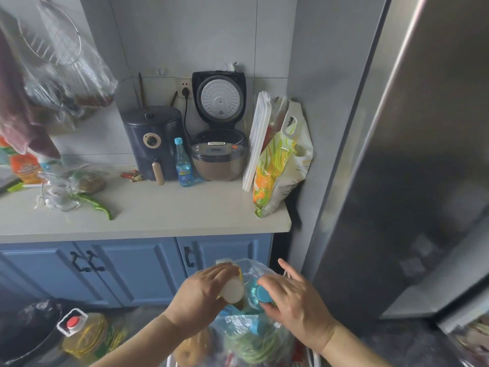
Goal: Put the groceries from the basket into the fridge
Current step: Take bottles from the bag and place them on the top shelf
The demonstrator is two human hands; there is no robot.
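Left hand (pixel 201 295): fingers were curled round a yellow bottle with a white cap (pixel 232 288), gripping it near the top.
Right hand (pixel 293 295): thumb and forefinger pinched the blue cap (pixel 266 294) of a clear bottle; the other fingers were spread apart above it.
Groceries: both bottles stood in the near centre, among clear plastic bags (pixel 246 329) holding green beans (pixel 254 345) and other items (contents blurred, not identified).
Basket (pixel 313 357): only a white edge showed at the near bottom, under the bags.
Fridge (pixel 412 168): grey steel unit at the right, door shut on the side seen.
Counter (pixel 158 207): far side, carrying a dark air fryer (pixel 152 141), an open rice cooker (pixel 219 152), a blue-capped water bottle (pixel 182 162) between them, and a green pepper (pixel 96 203) to the left.
Floor, near left: oil jug (pixel 84 337) with red cap beside a dark pot (pixel 29 332).
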